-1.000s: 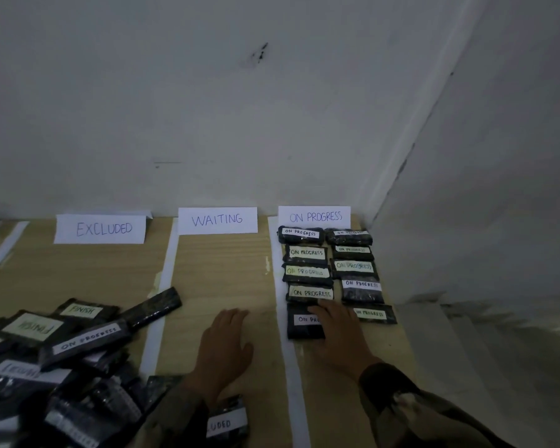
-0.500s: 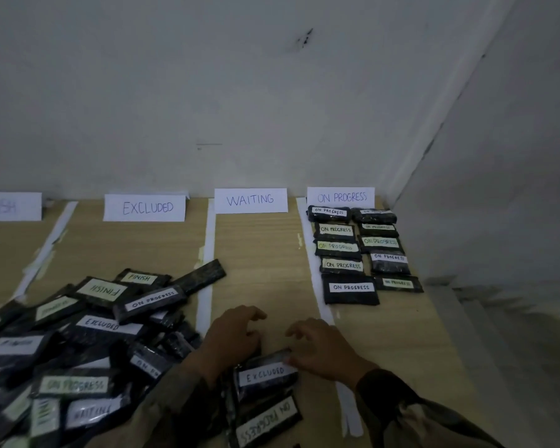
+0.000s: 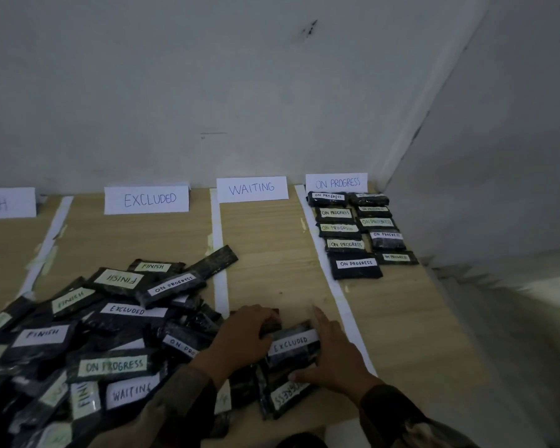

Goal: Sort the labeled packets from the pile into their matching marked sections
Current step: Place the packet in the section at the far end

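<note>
My hands are back from the ON PROGRESS section, so that packet is delivered. Left to right the signs read a partial FINISH, EXCLUDED (image 3: 146, 199), WAITING (image 3: 252, 188), ON PROGRESS (image 3: 336, 183). My left hand (image 3: 243, 338) curls over the pile (image 3: 78, 344); my right hand (image 3: 334, 357), fingers spread, presses the EXCLUDED packet (image 3: 293, 342) lying in the WAITING lane on the worktop (image 3: 272, 253).

Bare grey wall (image 3: 207, 92) — dark scuffs (image 3: 309, 29)
</note>
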Action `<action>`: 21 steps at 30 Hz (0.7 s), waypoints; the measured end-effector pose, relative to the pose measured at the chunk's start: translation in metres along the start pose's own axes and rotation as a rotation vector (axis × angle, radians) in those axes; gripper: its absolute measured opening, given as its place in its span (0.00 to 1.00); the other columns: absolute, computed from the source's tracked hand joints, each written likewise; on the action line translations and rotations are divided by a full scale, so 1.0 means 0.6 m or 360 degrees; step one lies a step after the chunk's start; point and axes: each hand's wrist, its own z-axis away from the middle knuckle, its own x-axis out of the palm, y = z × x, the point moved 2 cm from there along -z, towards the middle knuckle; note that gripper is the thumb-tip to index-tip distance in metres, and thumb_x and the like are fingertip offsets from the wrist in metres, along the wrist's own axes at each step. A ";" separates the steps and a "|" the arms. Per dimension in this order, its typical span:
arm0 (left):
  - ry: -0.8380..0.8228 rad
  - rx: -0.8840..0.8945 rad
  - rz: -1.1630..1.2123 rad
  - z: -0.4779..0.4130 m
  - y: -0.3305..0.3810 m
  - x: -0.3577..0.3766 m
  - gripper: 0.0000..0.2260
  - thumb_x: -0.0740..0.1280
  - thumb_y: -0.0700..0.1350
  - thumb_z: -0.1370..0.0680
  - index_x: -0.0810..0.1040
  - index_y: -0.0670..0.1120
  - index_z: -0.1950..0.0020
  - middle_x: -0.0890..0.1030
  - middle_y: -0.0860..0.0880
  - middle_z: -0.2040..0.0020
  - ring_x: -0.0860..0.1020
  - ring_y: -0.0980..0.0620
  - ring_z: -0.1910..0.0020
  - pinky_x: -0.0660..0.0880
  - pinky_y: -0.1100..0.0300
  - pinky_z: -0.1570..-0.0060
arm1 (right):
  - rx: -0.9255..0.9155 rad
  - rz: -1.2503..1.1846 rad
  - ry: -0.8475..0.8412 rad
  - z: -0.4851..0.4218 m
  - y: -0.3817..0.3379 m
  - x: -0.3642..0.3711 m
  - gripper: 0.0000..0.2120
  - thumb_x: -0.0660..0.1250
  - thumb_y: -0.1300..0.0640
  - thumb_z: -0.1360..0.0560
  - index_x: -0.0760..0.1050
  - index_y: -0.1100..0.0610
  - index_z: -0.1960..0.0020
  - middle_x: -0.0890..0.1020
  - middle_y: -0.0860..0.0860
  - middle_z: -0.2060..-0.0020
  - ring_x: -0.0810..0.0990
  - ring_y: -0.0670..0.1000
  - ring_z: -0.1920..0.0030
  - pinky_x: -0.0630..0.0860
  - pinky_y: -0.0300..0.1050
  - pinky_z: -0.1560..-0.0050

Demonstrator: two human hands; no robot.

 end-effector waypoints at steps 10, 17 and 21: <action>0.0151 0.0099 -0.0056 0.015 0.026 0.014 0.13 0.59 0.47 0.31 0.75 0.50 0.48 0.74 0.51 0.51 0.69 0.52 0.53 0.67 0.58 0.52 | 0.0365 -0.0479 0.0104 0.032 0.002 0.037 0.63 0.78 0.40 0.41 0.39 0.56 0.24 0.67 0.51 0.31 0.71 0.52 0.34 0.71 0.43 0.42; 0.0140 0.0193 0.0027 0.002 0.092 0.027 0.12 0.62 0.46 0.26 0.75 0.50 0.43 0.75 0.51 0.45 0.71 0.53 0.45 0.65 0.66 0.51 | 0.0302 -0.0600 0.0298 0.031 0.016 -0.028 0.41 0.72 0.65 0.35 0.53 0.52 0.30 0.75 0.49 0.53 0.76 0.50 0.53 0.75 0.43 0.58; 0.0127 0.0113 0.0168 -0.016 0.124 0.031 0.13 0.65 0.48 0.23 0.73 0.52 0.39 0.76 0.52 0.43 0.74 0.56 0.46 0.65 0.73 0.53 | 0.0029 -0.0879 0.0400 0.026 0.014 -0.065 0.40 0.73 0.68 0.34 0.57 0.46 0.32 0.77 0.46 0.66 0.78 0.41 0.66 0.74 0.37 0.66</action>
